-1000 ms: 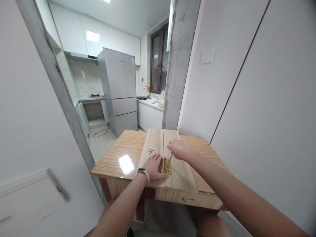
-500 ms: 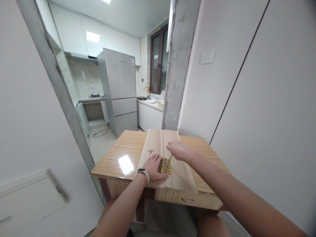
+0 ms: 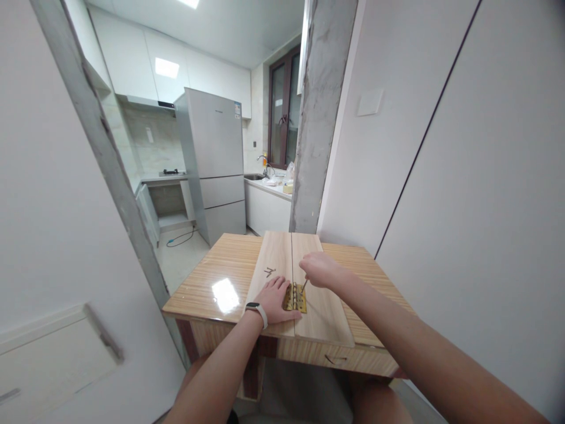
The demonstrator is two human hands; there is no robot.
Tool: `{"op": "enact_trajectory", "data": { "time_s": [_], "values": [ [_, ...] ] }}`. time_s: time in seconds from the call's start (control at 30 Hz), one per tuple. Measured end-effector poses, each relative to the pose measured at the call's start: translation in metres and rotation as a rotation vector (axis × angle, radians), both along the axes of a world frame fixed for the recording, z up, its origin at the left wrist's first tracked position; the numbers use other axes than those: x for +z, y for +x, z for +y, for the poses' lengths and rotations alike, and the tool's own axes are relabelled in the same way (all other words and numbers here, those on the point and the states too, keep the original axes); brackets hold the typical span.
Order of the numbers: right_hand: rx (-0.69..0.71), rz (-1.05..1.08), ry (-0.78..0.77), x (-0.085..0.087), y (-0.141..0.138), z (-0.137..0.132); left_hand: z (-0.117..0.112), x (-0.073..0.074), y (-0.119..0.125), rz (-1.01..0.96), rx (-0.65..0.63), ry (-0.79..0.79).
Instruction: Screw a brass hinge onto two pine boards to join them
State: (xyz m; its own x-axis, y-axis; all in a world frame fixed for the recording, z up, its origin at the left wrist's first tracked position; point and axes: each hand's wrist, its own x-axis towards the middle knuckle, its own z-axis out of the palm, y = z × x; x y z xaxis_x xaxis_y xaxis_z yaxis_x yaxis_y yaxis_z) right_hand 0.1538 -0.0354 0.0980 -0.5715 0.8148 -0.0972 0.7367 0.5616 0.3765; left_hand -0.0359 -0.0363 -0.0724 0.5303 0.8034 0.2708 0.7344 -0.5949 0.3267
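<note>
A brass hinge lies opened flat across the seam between two pale wooden boards. My left hand rests with fingers spread on the left board and presses at the hinge's left leaf. Above the right leaf, my right hand is closed around a screwdriver, whose handle is hidden in the fist. Its thin shaft slants down to the upper part of that leaf. Several screws lie loose on the left board, beyond my left hand.
The boards lie on a wood-grain table with a drawer handle at its front. A white wall stands close on the right. Behind the table are a grey pillar, a fridge and a sink.
My right fist has shifted very slightly to the right and turned a little on the screwdriver. The left hand, hinge and boards stay in place.
</note>
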Motion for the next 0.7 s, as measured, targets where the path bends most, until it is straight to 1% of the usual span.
{"op": "enact_trajectory", "data": {
  "time_s": [0.1, 0.43, 0.6, 0.7],
  "values": [
    [-0.014, -0.013, -0.016, 0.0006, -0.0002, -0.0013, -0.0008, 0.0003, 0.0000, 0.003, 0.003, 0.004],
    [0.055, -0.002, -0.010, 0.0010, 0.0031, -0.0018, -0.0003, -0.0015, 0.0000, 0.010, 0.002, 0.013],
    [0.103, 0.028, 0.094, -0.0007, 0.0007, -0.0035, -0.0003, -0.0009, -0.0006, 0.006, 0.000, 0.005],
    [0.121, 0.037, 0.115, -0.0017, -0.0003, -0.0048, -0.0003, -0.0010, -0.0011, 0.008, 0.000, -0.002]
  ]
}}
